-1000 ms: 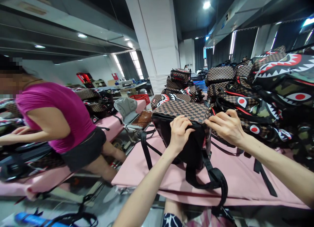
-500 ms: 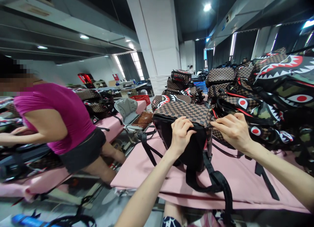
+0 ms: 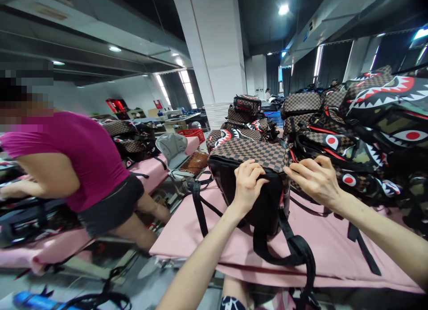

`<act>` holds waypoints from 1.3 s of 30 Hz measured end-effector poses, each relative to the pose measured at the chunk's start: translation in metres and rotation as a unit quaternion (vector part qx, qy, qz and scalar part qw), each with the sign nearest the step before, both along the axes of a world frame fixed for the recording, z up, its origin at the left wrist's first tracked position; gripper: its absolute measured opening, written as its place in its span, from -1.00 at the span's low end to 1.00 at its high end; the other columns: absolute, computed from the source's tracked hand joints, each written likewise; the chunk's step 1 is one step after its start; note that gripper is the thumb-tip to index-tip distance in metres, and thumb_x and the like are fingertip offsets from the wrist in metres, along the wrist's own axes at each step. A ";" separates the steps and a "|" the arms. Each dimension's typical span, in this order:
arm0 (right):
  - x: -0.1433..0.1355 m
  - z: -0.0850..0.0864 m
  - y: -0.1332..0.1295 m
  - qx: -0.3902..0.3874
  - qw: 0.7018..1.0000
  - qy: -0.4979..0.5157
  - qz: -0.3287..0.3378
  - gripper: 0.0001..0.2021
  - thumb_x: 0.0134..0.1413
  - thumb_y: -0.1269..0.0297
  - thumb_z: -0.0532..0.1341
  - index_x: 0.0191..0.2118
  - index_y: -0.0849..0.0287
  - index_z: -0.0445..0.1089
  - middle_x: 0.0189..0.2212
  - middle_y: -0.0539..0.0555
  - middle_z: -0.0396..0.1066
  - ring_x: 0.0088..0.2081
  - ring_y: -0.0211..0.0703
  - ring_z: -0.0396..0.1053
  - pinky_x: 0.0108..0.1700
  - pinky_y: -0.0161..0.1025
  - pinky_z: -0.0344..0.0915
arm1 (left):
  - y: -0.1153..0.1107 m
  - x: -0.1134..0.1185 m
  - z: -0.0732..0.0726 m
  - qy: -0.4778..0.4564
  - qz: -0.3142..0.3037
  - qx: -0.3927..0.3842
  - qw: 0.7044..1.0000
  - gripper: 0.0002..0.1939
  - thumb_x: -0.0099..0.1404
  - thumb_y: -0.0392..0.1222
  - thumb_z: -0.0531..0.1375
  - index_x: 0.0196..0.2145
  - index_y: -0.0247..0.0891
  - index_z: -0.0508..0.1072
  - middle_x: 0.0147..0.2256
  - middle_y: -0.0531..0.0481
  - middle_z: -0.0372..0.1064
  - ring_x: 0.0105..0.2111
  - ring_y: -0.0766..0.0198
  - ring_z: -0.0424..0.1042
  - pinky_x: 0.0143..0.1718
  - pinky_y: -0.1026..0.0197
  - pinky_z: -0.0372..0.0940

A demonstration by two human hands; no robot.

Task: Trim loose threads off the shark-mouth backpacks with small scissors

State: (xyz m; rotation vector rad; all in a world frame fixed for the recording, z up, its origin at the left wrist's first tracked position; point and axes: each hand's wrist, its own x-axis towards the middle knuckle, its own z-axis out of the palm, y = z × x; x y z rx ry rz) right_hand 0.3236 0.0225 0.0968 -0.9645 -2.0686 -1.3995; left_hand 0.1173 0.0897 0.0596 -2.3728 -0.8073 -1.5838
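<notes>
A backpack (image 3: 247, 151) with a brown checkered panel and a black back stands on the pink-covered table (image 3: 187, 229) before me. My left hand (image 3: 248, 180) is closed on its edge, where the checkered panel meets the black side, with thumb and fingers pinched. At the corner to the right, my right hand (image 3: 314, 178) pinches the same edge between thumb and index finger; any small part inside that pinch is too small to make out. Black straps (image 3: 294, 252) hang from the backpack over the table's front edge.
Piled shark-print bags (image 3: 344, 145) fill the table's right side, and more bags (image 3: 247, 107) are stacked behind. At left a person in a magenta shirt (image 3: 83, 154) leans over another pink table. A grey chair (image 3: 174, 151) and red crate (image 3: 194, 135) stand between.
My right hand has shifted slightly left along the backpack's corner, while my left hand keeps nearly the same hold. The person at left has leaned further left.
</notes>
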 end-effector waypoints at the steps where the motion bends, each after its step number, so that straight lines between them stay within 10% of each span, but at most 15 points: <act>1: 0.000 0.002 0.001 -0.004 1.000 -0.008 0.000 -0.81 0.17 0.49 0.08 -0.17 0.16 0.39 -0.29 -0.02 0.47 -0.30 -0.25 0.26 -0.23 -0.18 -0.01 | 0.000 0.000 0.000 0.001 0.000 0.000 1.000 -0.81 0.06 -0.31 0.30 -0.36 -0.22 0.36 -0.26 0.02 0.39 -0.01 0.14 0.26 0.00 0.06 0.11; 8: 0.005 0.016 -0.001 -0.061 0.997 0.048 0.017 -0.78 0.18 0.46 0.06 -0.20 0.09 0.42 -0.32 0.00 0.48 -0.33 -0.21 0.29 -0.19 -0.14 0.01 | 0.000 -0.001 -0.001 0.004 0.000 -0.012 1.000 -0.81 0.06 -0.28 0.30 -0.35 -0.20 0.37 -0.26 0.02 0.40 -0.01 0.14 0.26 0.01 0.06 0.10; 17: -0.003 -0.020 -0.005 -0.188 0.910 0.365 0.047 -0.57 0.04 0.07 0.21 0.01 0.15 0.29 -0.33 0.08 0.36 -0.35 -0.15 0.35 -0.36 -0.27 0.23 | 0.002 0.002 -0.002 0.001 -0.010 -0.024 1.000 -0.85 0.10 -0.22 0.28 -0.32 -0.19 0.42 -0.25 0.01 0.41 0.00 0.15 0.27 0.01 0.06 0.12; 25: -0.016 -0.020 0.026 -0.237 0.908 0.344 0.043 -0.81 0.11 0.17 0.15 -0.23 0.07 0.45 -0.39 0.02 0.41 -0.39 -0.17 0.39 -0.42 -0.30 0.20 | -0.026 -0.020 -0.013 0.055 -0.051 0.032 0.997 -0.75 0.25 -0.30 0.11 -0.10 -0.18 0.38 -0.12 -0.04 0.41 0.09 0.21 0.21 0.06 0.10 0.12; 29: 0.007 -0.037 0.026 -0.223 0.892 0.392 0.038 -0.77 0.10 0.08 0.14 -0.26 0.07 0.46 -0.40 0.02 0.41 -0.39 -0.17 0.38 -0.39 -0.28 0.22 | 0.002 -0.074 -0.017 -0.154 0.085 -0.101 0.979 -0.65 0.27 -0.21 0.08 0.02 -0.20 0.28 0.03 -0.13 0.29 0.14 0.15 0.14 0.15 -0.01 0.04; 33: 0.020 -0.045 0.024 -0.223 0.873 0.433 0.028 -0.71 0.07 -0.02 0.14 -0.29 0.08 0.45 -0.40 0.01 0.41 -0.39 -0.15 0.38 -0.38 -0.25 0.21 | 0.037 -0.092 -0.022 -0.148 0.007 -0.259 0.955 -0.55 0.28 -0.18 0.04 0.12 -0.26 0.19 0.11 -0.18 0.19 0.11 0.17 0.20 0.13 0.03 0.12; 39: 0.026 -0.047 0.026 -0.229 0.855 0.466 -0.011 -0.68 0.03 -0.07 0.15 -0.31 0.06 0.45 -0.36 0.00 0.43 -0.33 -0.12 0.38 -0.34 -0.23 0.21 | 0.041 -0.088 -0.027 -0.199 -0.025 -0.293 0.935 -0.57 0.21 -0.23 0.13 0.05 -0.07 0.31 0.05 0.02 0.31 0.02 0.22 0.31 0.05 0.12 0.23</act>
